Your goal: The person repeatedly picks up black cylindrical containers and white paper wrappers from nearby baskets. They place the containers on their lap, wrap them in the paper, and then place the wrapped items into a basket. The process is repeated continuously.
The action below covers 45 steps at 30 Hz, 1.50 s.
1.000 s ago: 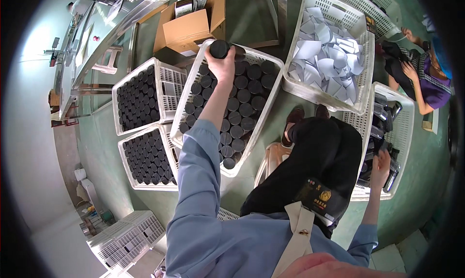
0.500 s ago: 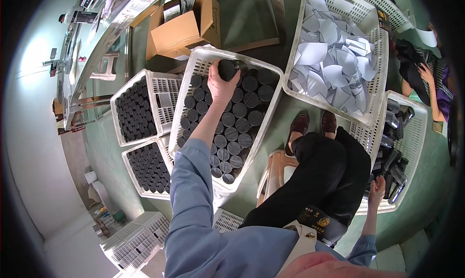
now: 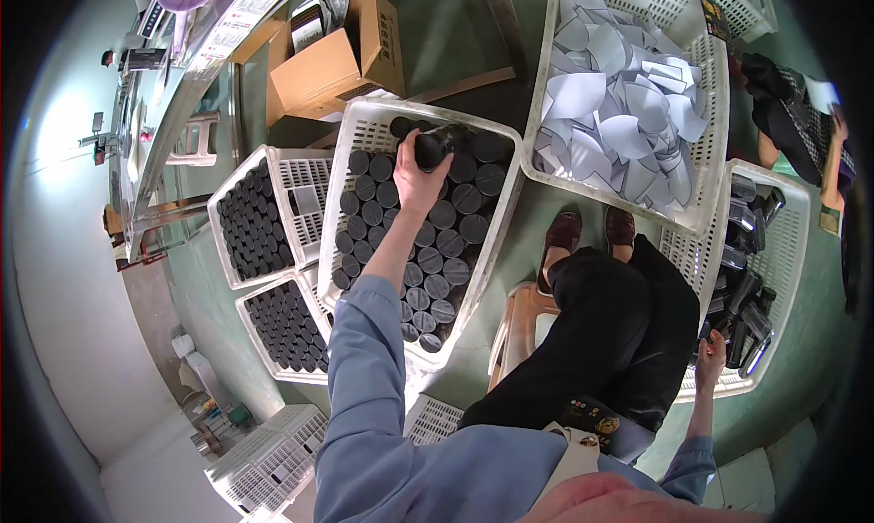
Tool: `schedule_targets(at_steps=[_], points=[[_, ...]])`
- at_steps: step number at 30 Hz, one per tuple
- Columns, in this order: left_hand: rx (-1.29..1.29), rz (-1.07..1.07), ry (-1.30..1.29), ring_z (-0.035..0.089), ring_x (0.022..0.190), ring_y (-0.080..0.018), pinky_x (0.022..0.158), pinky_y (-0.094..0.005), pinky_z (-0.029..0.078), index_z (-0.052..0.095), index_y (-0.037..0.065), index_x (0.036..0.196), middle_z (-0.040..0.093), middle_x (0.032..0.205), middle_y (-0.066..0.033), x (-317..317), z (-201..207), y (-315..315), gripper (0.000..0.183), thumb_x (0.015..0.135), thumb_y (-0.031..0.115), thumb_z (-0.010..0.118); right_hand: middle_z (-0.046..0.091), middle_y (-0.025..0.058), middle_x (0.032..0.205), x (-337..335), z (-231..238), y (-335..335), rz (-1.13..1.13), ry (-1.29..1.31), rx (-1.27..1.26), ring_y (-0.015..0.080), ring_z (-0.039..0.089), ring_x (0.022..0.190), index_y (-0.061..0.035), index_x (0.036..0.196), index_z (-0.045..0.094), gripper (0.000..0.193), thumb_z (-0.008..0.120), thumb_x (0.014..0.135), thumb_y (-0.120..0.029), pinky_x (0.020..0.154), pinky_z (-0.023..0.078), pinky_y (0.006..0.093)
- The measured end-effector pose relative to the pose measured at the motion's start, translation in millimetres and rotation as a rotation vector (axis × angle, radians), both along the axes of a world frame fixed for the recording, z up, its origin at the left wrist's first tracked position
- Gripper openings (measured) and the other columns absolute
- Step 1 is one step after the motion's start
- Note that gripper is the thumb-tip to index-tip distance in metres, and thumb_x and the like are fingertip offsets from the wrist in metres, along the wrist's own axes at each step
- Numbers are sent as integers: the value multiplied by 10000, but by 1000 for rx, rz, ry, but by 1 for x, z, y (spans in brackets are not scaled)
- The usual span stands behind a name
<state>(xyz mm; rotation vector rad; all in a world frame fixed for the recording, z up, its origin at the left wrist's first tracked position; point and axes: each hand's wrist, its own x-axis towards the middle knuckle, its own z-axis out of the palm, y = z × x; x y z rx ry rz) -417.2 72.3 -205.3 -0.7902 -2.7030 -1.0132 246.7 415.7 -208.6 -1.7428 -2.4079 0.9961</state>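
Observation:
My left hand (image 3: 421, 182) is closed around a black cylindrical container (image 3: 435, 150), tilted, at the far part of a white plastic crate (image 3: 369, 113). In that crate, similar black cylinders (image 3: 440, 215) stand packed upright in rows, their round ends facing up. On the right, my right hand (image 3: 710, 364) hangs at the near side of another white crate (image 3: 794, 250), where black, shiny containers (image 3: 751, 327) lie jumbled. Its fingers are curled, with something small and dark at the fingertips that I cannot make out.
A large white crate (image 3: 535, 132) holds loose white cut sheets (image 3: 628, 132). Two crates of black cylinders (image 3: 250, 218) stand at left. A cardboard box (image 3: 314, 77) lies beyond, and a brown stool (image 3: 514, 332) stands by my legs. Another person's hand (image 3: 833, 150) is at far right.
My left hand has shifted slightly right and nearer with its container, which now tilts more. My right hand's fingers have curled in more. At far right, the other person's arm has moved.

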Motion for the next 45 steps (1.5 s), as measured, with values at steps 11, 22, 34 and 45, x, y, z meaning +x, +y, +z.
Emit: schedule_targets(at_steps=[11,22,34,45], points=[[-524,106,-10,615,999,-359,859,-511,453,647,68,1087,663,1004,-176,-16,-67,35,506,768,452,730,532,205,1372,106,-104,33,-214,234,-129,296,513,1290,47,1378,453,561,656,865,-61,1051,430,390],[-310,-51,-30,474,1308,-377,1117,-446,361,461,-71,1393,472,1427,-247,26,-13,40,569,991,310,590,558,232,1359,28,-121,50,-328,-512,-38,345,564,1240,24,1425,417,888,721,762,-481,1039,444,424],[115,-614,-656,609,1084,-424,1012,-552,413,632,0,1037,647,1124,-236,309,163,64,254,851,168,677,514,256,1397,19,-176,115,-580,-417,-251,372,515,1292,1,1507,282,1045,757,736,-521,1059,429,428],[-61,-658,-525,603,935,-340,876,-445,459,671,-4,914,702,916,-144,319,164,102,168,773,84,652,573,221,1317,26,-189,102,-670,-409,-75,325,558,1232,-7,1347,496,1002,862,583,-540,1019,452,415]])
